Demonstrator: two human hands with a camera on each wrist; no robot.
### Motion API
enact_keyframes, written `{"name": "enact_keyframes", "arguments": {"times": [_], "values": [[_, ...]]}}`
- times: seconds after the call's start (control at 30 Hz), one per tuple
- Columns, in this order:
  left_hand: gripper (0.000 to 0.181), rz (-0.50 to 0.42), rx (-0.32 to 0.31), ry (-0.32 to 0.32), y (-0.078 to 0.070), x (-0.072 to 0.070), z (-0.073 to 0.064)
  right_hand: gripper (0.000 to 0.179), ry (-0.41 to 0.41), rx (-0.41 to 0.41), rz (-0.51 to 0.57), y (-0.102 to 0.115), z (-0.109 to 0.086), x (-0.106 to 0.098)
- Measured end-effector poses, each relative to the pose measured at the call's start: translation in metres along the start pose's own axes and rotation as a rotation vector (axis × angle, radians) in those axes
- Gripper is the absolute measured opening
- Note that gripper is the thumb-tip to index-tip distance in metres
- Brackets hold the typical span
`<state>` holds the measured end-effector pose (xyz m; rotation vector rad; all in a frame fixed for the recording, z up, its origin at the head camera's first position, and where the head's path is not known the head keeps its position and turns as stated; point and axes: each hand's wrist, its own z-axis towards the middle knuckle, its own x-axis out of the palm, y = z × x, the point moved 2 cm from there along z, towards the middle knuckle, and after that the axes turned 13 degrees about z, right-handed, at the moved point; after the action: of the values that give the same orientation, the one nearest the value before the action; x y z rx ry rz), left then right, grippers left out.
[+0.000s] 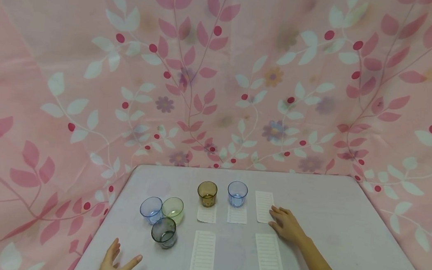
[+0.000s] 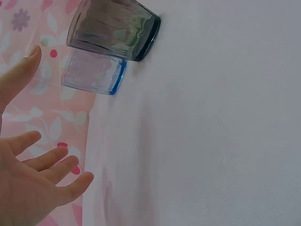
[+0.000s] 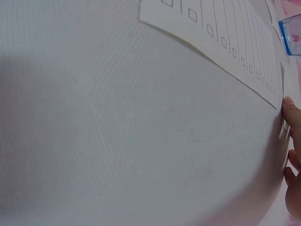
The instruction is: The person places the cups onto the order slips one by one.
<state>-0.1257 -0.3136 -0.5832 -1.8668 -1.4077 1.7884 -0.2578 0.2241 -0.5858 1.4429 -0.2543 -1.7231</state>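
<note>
My right hand (image 1: pixel 286 225) lies low over the table, its fingertips at the right edge of a lined paper slip (image 1: pixel 263 206) in the back row. To the left of that slip, a blue glass (image 1: pixel 237 194) and an amber glass (image 1: pixel 207 193) stand upright on two other slips. My left hand (image 1: pixel 115 263) is held with thumb and fingers spread and nothing between them. Nearest to it is a dark grey glass (image 1: pixel 164 233), apart from the hand. Behind the grey glass stand another blue glass (image 1: pixel 151 210) and a pale green glass (image 1: pixel 174 207), close together.
Two longer lined slips lie nearer the front, a left one (image 1: pixel 202 258) and a right one (image 1: pixel 269 258). A white cloth covers the table (image 1: pixel 344 225). Pink leaf-patterned fabric (image 1: pixel 218 89) hangs behind and beside it.
</note>
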Motion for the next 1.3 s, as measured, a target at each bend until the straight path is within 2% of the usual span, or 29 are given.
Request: {"name": "enact_keyframes", "arguments": {"times": [0.07,0.13,0.37,0.5,0.87,1.1,1.3], "values": [[0.124,0.010,-0.011,-0.005,0.008,0.006,0.006,0.040,0.004,0.016,0.009,-0.001,-0.001,0.000],[0.122,-0.002,0.013,-0.005,0.008,0.008,0.006,0.039,0.005,0.032,0.030,-0.002,-0.001,0.000],[0.114,-0.087,0.074,0.019,-0.028,-0.001,-0.022,0.040,0.009,0.058,0.085,0.000,-0.003,-0.001],[0.111,-0.115,0.093,0.028,-0.036,-0.001,-0.028,0.041,0.012,0.076,0.095,0.000,-0.005,-0.001],[0.103,-0.170,0.162,0.001,-0.044,0.014,-0.030,0.044,0.012,0.107,0.109,-0.003,-0.004,0.002],[0.094,-0.193,0.217,-0.047,-0.049,0.023,-0.029,0.044,0.011,0.102,0.107,-0.001,-0.005,0.001],[0.094,-0.198,0.239,-0.037,-0.052,0.029,-0.028,0.043,-0.009,0.081,0.085,-0.001,-0.005,0.002]]}}
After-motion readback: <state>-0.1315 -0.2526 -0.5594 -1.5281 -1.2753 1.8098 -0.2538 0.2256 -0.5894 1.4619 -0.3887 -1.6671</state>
